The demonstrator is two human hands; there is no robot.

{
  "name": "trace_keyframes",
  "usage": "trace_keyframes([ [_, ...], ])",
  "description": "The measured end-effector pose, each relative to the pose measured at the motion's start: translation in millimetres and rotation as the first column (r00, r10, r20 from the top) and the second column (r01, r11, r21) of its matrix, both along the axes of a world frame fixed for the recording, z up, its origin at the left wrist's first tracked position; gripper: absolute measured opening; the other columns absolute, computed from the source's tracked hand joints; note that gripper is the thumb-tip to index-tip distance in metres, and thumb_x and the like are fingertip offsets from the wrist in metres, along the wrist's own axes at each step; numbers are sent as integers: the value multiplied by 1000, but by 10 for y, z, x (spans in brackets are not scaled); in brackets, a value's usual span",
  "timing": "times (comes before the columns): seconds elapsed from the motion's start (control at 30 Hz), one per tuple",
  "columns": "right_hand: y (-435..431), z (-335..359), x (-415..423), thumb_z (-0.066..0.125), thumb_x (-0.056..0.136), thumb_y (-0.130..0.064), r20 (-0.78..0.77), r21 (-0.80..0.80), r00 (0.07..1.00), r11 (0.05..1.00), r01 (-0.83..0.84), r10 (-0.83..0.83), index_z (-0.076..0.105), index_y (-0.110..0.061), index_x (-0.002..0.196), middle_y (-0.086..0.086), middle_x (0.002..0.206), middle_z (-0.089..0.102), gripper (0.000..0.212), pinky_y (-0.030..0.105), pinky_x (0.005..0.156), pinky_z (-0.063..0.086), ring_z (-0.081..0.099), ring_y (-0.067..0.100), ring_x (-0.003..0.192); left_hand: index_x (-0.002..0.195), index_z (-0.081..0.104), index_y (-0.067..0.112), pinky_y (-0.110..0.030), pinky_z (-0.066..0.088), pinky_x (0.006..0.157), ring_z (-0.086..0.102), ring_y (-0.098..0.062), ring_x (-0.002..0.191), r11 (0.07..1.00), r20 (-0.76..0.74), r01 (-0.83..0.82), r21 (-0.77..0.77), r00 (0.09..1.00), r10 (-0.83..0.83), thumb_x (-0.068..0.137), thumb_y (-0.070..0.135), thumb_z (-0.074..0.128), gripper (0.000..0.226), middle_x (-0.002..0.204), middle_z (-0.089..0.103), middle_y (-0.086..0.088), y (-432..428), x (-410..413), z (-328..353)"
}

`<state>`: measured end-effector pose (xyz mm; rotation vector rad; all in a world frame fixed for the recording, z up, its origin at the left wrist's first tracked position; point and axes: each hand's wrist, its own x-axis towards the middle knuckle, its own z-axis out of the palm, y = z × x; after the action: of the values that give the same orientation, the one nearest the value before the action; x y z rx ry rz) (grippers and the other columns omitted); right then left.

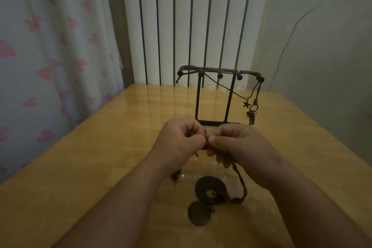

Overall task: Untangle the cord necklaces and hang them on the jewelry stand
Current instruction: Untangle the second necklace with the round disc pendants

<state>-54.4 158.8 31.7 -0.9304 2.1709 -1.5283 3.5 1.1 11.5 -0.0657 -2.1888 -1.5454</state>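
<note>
Together, both hands, left [179, 139] and right [233, 145], pinch the braided cord necklace [240, 179] between them, just before the jewelry stand [219, 94].

Stand [219, 94] at table [80, 167] centre, radiator [193, 22] behind, curtain [50, 46] left. Both hands [179, 141] before stand; pendant discs [209, 189] nearer still.

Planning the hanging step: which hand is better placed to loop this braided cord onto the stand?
Probably left. The left hand pinches the brown braided cord nearest the black wire stand's barer left pegs; the right hand faces the end crowded with hung pendants.
</note>
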Motion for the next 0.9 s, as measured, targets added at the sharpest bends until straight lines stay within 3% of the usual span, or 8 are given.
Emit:
trace_keyframes([
  [0.07,-7,-17,-11,65,90,-28,-269,57,958,991,121,-102,68,-34,89,-14,84,68,7,20,67,48,61,-2,78,67,62,22,-16,44,54,51,-1,55,1000,9,-13,-6,1000,13,82,2,62,25,56,56,13,-16,1,6],
  [0.13,-9,-8,3,65,89,-30,-467,89,878,982,168,-107,63,-43,85,-20,87,62,15,14,68,42,54,-8,88,68,63,20,-13,44,53,52,2,55,1000,22,-20,-16,1000,21,83,2,63,23,56,57,14,-22,3,10],
  [0.27,-26,12,27,61,88,-30,-602,173,797,969,178,-39,52,-49,79,-25,85,56,22,10,65,40,50,-13,91,67,63,22,-15,44,54,53,2,56,998,37,-24,-53,999,26,82,3,64,25,59,58,12,-24,-3,1],
  [0.63,-84,49,58,59,90,-35,-731,338,673,917,212,114,52,-34,89,-16,86,48,8,20,76,47,46,4,82,66,64,21,-20,41,51,49,-3,51,998,170,60,-34,984,-54,82,5,61,22,54,55,10,-51,-18,-27],
  [0.77,-82,51,61,59,90,-33,-697,369,704,909,192,135,51,-32,85,-13,83,48,9,19,69,44,45,5,76,61,63,26,-22,42,51,49,-6,51,994,195,103,-30,976,-95,81,1,60,33,55,55,8,-62,-21,-35],
  [0.9,-60,24,67,56,87,-36,-597,316,797,939,132,89,53,-32,82,-8,82,55,7,30,71,52,53,10,75,59,65,30,-25,44,53,51,-12,55,992,208,129,13,970,-129,83,1,59,39,58,56,2,-77,-22,-29],
])
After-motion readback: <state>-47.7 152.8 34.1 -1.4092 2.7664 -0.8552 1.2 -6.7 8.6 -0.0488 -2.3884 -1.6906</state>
